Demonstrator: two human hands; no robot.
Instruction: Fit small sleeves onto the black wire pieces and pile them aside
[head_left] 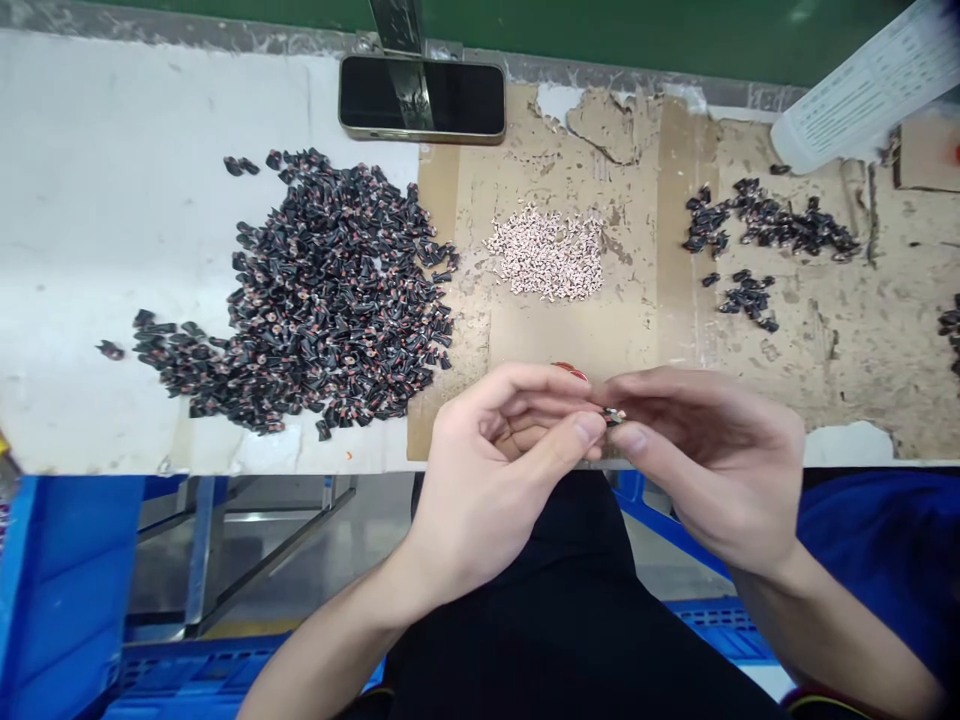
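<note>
At the left of the counter (82, 230), a wide heap of dark parts (322, 290) spreads over the pale surface, its near right edge beside the left hand (487, 490). That hand reaches in from the lower left, palm turned toward the other. Its grip is closed to a narrow pinch, thumb against fingers, and it has hold of the small part (615, 416) at that part's left, darker end. Above the hands, the mound of tiny pale pieces (551, 255) sits on the cardboard (570, 335), beyond the small part and slightly to its left. A red object (571, 371) shows just behind the left fingers, partly hidden.

The small part lies between the two thumb tips, over the near edge of the counter. Its long axis seems to run crosswise, from one hand toward the other, with the lighter end pointing right; it is too small to be sure of any tilt. The left hand has the nearer, surer contact.

The right hand (720, 480) curves in from the right, its fingers bent over a hollow palm and its thumb tip just beside the lighter end. Whether this grip closes on the part or merely meets it, I cannot tell. Farther right, loose dark clusters (795, 228) lie beyond the right hand.
</note>
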